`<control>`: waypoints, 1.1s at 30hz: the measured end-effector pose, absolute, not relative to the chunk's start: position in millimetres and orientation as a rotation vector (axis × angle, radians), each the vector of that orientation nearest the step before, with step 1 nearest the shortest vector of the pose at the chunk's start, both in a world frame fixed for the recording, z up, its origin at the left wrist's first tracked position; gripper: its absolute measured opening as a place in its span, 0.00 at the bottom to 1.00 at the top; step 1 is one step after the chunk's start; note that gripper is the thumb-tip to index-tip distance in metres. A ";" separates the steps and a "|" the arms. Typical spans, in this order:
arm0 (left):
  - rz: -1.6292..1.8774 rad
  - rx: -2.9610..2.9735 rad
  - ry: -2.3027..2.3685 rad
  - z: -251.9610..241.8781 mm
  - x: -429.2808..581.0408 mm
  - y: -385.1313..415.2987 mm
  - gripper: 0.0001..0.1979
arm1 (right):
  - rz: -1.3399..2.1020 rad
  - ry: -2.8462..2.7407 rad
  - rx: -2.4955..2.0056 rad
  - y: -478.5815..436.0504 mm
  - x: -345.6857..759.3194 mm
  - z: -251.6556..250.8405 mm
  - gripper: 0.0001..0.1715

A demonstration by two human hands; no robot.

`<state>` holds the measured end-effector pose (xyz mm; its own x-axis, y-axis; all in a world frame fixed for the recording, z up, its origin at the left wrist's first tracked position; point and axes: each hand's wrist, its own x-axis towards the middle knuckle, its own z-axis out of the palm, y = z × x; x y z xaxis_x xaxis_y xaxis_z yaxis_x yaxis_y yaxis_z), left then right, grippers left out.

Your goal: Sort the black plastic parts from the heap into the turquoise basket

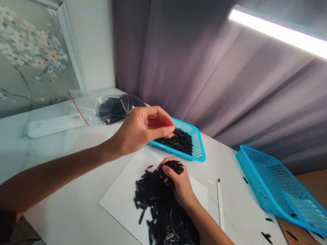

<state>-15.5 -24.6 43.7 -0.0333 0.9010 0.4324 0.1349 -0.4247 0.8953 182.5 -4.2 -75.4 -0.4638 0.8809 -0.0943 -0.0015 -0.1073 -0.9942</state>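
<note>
Marble-topped desk (42, 157), curtain (209, 66) behind. Black plastic strips (160, 205) heaped on white paper sheet (119, 196); my right hand (178, 184) curled closed around a clump at the pile's top. Left hand (141, 130) raised, half open, fingers (163, 120) over blue basket (197, 145) holding more strips; second blue basket (269, 188) off right, bagged strips (115, 107) behind.
</note>
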 end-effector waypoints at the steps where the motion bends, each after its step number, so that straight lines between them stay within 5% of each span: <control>1: 1.552 1.685 1.217 34.6 -17.5 -15.6 0.07 | 1.654 -1.479 -0.997 -4.4 182.5 -75.5 0.13; 6: 1.116 2.128 1.615 -2.1 -36.1 20.9 0.08 | 1.656 -1.458 -0.991 -5.4 182.6 -74.4 0.14; 12: 0.286 2.280 1.391 -1.4 -35.0 4.1 0.05 | 1.637 -1.469 -0.987 -5.0 181.9 -74.5 0.14; 16: 0.033 2.281 1.428 -12.5 -19.4 -1.2 0.08 | 1.642 -1.466 -0.976 -4.4 182.1 -76.0 0.13; 33: 0.265 2.264 1.272 -5.9 -33.1 7.2 0.10 | 1.640 -1.459 -0.986 -5.2 182.0 -73.6 0.12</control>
